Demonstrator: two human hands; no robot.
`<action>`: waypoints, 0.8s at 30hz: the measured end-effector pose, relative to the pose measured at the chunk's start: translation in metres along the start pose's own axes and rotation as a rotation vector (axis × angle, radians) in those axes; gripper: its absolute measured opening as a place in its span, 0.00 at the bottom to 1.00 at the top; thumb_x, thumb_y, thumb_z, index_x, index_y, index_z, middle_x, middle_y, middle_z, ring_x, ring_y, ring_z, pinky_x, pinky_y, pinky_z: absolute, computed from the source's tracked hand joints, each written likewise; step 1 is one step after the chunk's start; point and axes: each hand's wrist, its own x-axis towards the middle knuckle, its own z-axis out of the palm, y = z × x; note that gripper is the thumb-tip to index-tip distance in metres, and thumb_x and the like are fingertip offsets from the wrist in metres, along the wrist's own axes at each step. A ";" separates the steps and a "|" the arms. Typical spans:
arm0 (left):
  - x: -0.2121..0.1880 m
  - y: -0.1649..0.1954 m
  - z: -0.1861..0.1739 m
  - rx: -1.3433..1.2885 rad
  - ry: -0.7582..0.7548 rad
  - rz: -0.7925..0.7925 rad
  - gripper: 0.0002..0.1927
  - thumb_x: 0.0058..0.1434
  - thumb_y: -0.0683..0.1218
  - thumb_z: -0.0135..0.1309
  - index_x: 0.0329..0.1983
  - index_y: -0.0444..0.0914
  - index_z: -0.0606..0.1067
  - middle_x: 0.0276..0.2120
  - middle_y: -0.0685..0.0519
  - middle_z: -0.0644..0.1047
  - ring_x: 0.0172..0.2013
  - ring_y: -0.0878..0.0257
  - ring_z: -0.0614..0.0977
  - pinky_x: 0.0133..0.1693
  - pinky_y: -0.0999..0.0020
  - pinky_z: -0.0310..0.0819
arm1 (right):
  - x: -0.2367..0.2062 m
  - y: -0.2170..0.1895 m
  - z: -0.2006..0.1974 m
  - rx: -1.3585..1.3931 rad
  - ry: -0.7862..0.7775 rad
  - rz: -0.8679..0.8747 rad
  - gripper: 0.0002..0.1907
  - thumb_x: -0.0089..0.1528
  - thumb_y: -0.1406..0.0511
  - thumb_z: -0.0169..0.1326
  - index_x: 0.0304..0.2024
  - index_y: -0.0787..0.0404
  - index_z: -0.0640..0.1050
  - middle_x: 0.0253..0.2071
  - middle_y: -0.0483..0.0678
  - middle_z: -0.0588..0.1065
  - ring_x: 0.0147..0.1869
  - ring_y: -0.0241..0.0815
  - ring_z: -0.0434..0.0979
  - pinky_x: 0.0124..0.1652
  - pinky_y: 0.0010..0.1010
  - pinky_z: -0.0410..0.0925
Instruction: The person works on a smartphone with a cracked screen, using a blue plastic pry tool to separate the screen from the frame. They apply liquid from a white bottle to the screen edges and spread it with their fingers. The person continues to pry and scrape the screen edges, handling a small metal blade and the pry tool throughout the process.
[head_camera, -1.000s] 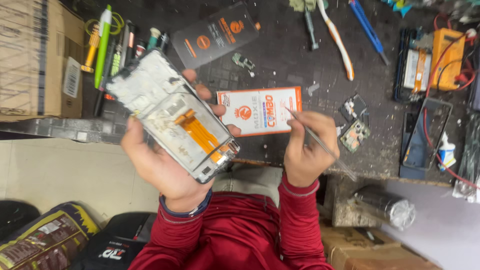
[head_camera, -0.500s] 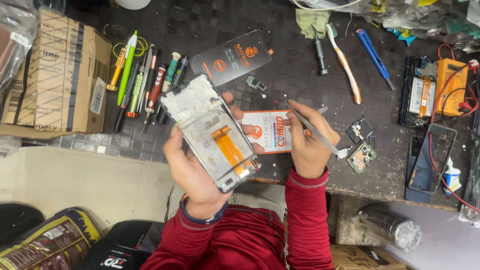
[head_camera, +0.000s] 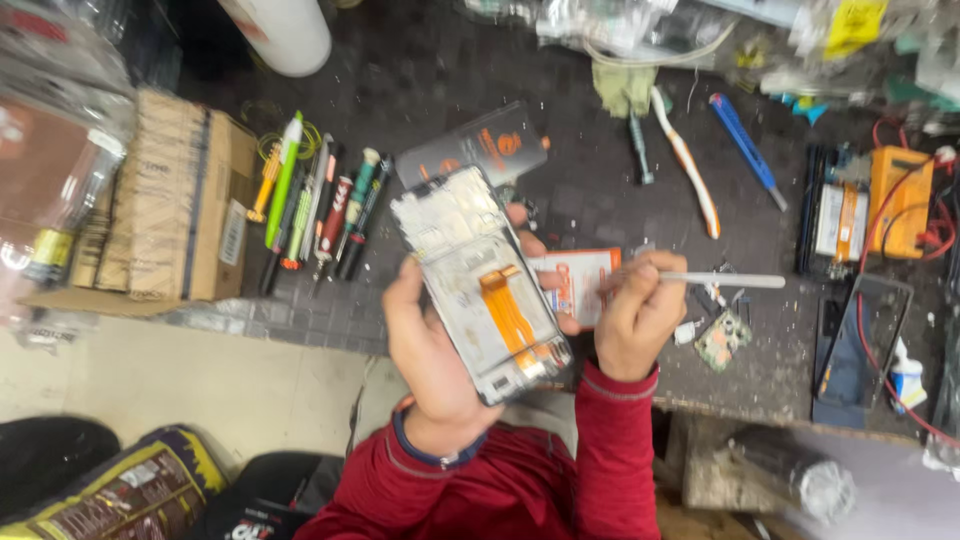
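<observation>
My left hand (head_camera: 425, 350) grips an opened phone frame (head_camera: 480, 280), back side up, with an orange flex cable (head_camera: 510, 310) running down its middle. My right hand (head_camera: 640, 315) holds a thin silver tool (head_camera: 720, 281) like tweezers, its tip pointing right, away from the phone. Beneath both hands an orange and white card (head_camera: 580, 280) lies on the dark bench. A small green circuit board (head_camera: 722, 340) sits just right of my right hand.
A row of screwdrivers and pens (head_camera: 315, 205) lies left of the phone, next to a cardboard box (head_camera: 175, 200). A dark packet (head_camera: 480, 145), a toothbrush (head_camera: 690, 170), a blue tool (head_camera: 745, 150), an orange multimeter (head_camera: 900, 200) and a black phone screen (head_camera: 860, 350) crowd the bench.
The view shifted down over the bench. My right hand turned the silver tool so it points right instead of toward the phone. My left hand keeps the phone frame.
</observation>
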 end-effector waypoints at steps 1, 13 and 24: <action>0.000 -0.002 0.007 -0.007 -0.012 0.001 0.37 0.73 0.63 0.26 0.70 0.31 0.64 0.51 0.42 0.75 0.47 0.49 0.80 0.42 0.45 0.81 | 0.001 -0.001 0.001 0.027 0.016 -0.024 0.09 0.77 0.66 0.38 0.45 0.65 0.67 0.27 0.46 0.71 0.28 0.32 0.70 0.30 0.23 0.63; 0.001 -0.029 0.014 0.197 -0.019 0.125 0.40 0.70 0.67 0.39 0.72 0.34 0.60 0.56 0.46 0.71 0.53 0.52 0.77 0.49 0.45 0.78 | 0.011 -0.001 -0.007 0.033 0.035 -0.034 0.09 0.73 0.67 0.38 0.41 0.64 0.68 0.30 0.45 0.66 0.29 0.33 0.66 0.30 0.28 0.62; 0.013 -0.033 -0.028 0.204 -0.156 0.351 0.27 0.60 0.51 0.70 0.52 0.46 0.63 0.47 0.57 0.67 0.49 0.65 0.73 0.34 0.72 0.77 | 0.020 -0.012 -0.010 -0.236 0.058 -0.049 0.09 0.71 0.68 0.46 0.35 0.66 0.70 0.24 0.50 0.67 0.27 0.38 0.66 0.30 0.33 0.62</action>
